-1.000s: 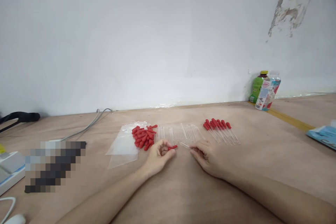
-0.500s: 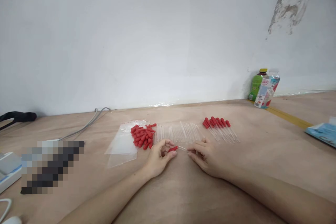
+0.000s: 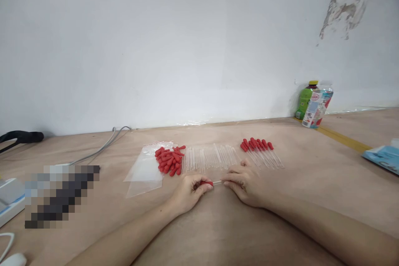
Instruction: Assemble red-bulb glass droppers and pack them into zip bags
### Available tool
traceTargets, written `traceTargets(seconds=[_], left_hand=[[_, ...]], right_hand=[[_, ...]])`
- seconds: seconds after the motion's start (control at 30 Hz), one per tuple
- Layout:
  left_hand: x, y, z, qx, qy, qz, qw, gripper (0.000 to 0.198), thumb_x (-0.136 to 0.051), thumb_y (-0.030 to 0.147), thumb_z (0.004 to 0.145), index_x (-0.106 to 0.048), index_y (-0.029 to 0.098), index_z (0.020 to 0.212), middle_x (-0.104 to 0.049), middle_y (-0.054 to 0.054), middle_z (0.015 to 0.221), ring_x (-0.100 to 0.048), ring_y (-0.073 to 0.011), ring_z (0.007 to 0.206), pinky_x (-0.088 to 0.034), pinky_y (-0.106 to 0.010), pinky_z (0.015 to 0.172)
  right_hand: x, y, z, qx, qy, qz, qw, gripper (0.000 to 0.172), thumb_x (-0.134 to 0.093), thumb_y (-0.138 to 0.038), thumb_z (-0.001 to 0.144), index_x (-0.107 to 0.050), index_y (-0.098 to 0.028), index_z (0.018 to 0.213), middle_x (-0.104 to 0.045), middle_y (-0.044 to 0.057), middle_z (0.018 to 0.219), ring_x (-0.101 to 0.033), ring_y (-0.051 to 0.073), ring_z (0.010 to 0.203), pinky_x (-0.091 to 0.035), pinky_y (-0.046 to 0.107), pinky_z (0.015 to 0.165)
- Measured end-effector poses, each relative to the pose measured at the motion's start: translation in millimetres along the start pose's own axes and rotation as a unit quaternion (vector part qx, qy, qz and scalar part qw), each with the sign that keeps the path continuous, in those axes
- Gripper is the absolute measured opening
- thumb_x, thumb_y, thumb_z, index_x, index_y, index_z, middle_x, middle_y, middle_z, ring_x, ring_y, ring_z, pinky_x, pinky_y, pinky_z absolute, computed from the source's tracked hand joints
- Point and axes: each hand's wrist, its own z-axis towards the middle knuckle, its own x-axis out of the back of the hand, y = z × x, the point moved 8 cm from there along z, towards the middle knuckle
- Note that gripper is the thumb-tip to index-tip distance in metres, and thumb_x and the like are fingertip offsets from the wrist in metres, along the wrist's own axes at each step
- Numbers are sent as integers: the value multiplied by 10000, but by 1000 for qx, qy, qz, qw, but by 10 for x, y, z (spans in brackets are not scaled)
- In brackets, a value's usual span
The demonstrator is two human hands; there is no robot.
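A person's left hand (image 3: 190,190) clamps a red bulb (image 3: 206,183) between thumb and fingers over the near middle of a wooden worktop (image 3: 218,232), while the right hand (image 3: 245,183), fingertips closed on a clear tube (image 3: 217,182), holds it at the bulb's right end; how far it sits inside cannot be told. Just beyond, left to right, lie clear plastic bags (image 3: 143,170), a pile of red bulbs (image 3: 169,161), a row of loose tubes (image 3: 204,159) and fanned, red-topped tubes (image 3: 258,146). At far right, two bottles (image 3: 314,108) stand near a white wall (image 3: 174,50).
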Motion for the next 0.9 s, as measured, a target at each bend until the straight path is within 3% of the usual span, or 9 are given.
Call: traceTargets(seconds=[0.27, 0.67, 0.9], left_hand=[[-11, 54, -32, -33, 4, 52, 998, 163, -501, 267, 816, -616, 155, 791, -603, -12, 695, -522, -118, 622, -381, -203, 563], [-65, 99, -53, -85, -13, 81, 993, 135, -490, 240, 823, -597, 158, 826, -586, -26, 731, -522, -128, 660, -399, -220, 605], [-37, 135, -62, -90, 4, 83, 992, 116, -500, 226, 811, -583, 171, 869, -561, -23, 746, -514, -129, 661, -420, -236, 624]], right_hand=[[-49, -69, -6, 2, 0, -31, 1000, 263, -352, -212, 856, -581, -178, 731, -574, 8, 673, -458, 105, 613, -218, 291, 683], [-199, -95, 20, -25, -78, -16, 997, 292, -323, -206, 864, -527, -166, 659, -611, -6, 664, -463, 98, 569, -243, 295, 702], [-40, -183, 68, -19, -120, -15, 992, 255, -383, -245, 831, -598, -179, 712, -633, 24, 741, -535, 147, 727, -278, 308, 748]])
